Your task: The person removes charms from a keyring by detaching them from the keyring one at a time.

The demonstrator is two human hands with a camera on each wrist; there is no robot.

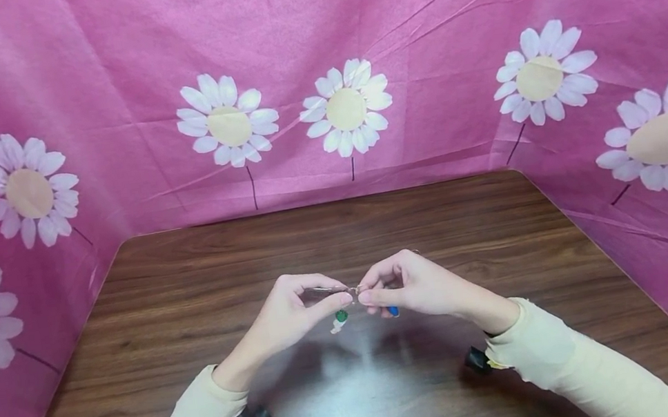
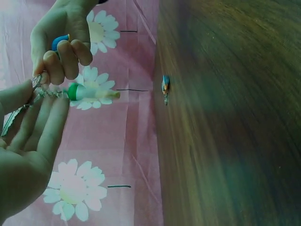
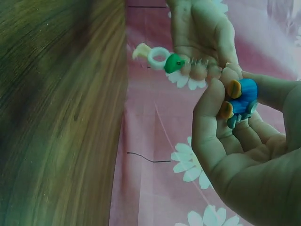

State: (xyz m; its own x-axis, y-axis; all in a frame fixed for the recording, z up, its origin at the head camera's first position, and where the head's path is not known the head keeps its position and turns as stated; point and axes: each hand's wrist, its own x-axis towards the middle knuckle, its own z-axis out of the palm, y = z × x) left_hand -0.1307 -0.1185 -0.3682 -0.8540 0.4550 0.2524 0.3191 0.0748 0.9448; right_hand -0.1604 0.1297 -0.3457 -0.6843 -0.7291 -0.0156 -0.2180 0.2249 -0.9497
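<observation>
My left hand (image 1: 297, 314) and right hand (image 1: 425, 288) meet above the middle of the table. Between their fingertips is a small metal ring (image 2: 37, 81), pinched from both sides. A short chain hangs from the left fingers with a green, white and yellow charm (image 2: 87, 92) on it. Under the left palm lies a thin shiny piece (image 1: 322, 290) of unclear kind. Curled right fingers hold a small blue charm with orange parts (image 3: 243, 96). How this charm joins the ring is hidden by the fingers.
On the wooden table (image 1: 192, 274) lies another small blue and orange charm with a metal clasp (image 2: 165, 87), beyond the hands. A pink cloth with daisies (image 1: 411, 18) stands around the table's back and sides.
</observation>
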